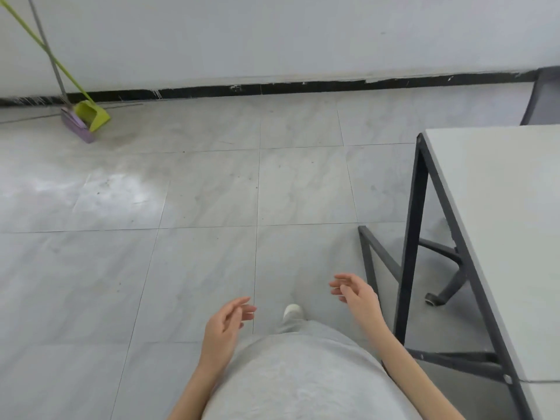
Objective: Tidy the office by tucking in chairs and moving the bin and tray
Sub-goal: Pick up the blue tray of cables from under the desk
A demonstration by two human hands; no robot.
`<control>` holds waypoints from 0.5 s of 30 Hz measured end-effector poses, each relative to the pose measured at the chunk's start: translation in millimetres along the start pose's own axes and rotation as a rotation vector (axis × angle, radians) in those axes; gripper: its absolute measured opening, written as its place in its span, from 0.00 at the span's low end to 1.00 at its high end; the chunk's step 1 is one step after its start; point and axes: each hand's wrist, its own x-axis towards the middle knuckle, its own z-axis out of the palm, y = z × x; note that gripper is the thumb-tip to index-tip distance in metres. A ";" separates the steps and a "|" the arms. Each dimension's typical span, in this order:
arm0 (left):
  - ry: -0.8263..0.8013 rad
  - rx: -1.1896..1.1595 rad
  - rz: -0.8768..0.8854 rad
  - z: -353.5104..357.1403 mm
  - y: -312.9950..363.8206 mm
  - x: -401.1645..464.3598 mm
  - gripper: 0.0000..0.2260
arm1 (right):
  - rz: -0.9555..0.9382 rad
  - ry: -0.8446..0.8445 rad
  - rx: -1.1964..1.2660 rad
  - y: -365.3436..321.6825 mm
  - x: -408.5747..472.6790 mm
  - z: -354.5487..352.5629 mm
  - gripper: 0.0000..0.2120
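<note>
The person stands on the tiled floor beside the near left corner of a desk, facing the wall. Both hands hang in front of the body and hold nothing. The left hand has its fingers loosely spread and slightly bent, touching nothing. The right hand is likewise relaxed, fingers apart, close to the desk frame but not touching it.

Of the task's things, only a chair shows. Its wheeled base sits under the desk, behind the frame, so this chair may already be tucked in; its seat is hidden by the desk top, and a dark shape past the far left corner may be its back or another chair. No bin or tray is in view.

The step in hand looks like walking on to the next item. To do it well, the person should keep clear of the frame's foot bar that juts onto the floor by the right foot, and look around the room for the bin and tray before reaching. A broom and a green dustpan lean against the wall at the far left, well apart from the hands; they are not part of the job and can stay.
</note>
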 end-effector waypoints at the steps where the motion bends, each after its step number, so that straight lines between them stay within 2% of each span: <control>1: 0.007 -0.002 -0.007 0.5 12.4 19.9 0.16 | -0.024 -0.005 -0.007 -23.1 27.8 -0.4 0.16; 8: 0.020 -0.027 0.015 19.7 96.1 178.6 0.15 | -0.109 0.019 0.053 -137.7 201.8 -13.3 0.13; 13: -0.132 0.033 0.044 58.1 156.0 322.9 0.15 | -0.043 0.127 0.085 -163.5 307.9 -30.2 0.14; 15: -0.214 0.077 0.051 73.2 190.3 384.4 0.15 | 0.038 0.162 0.107 -169.4 341.2 -37.5 0.16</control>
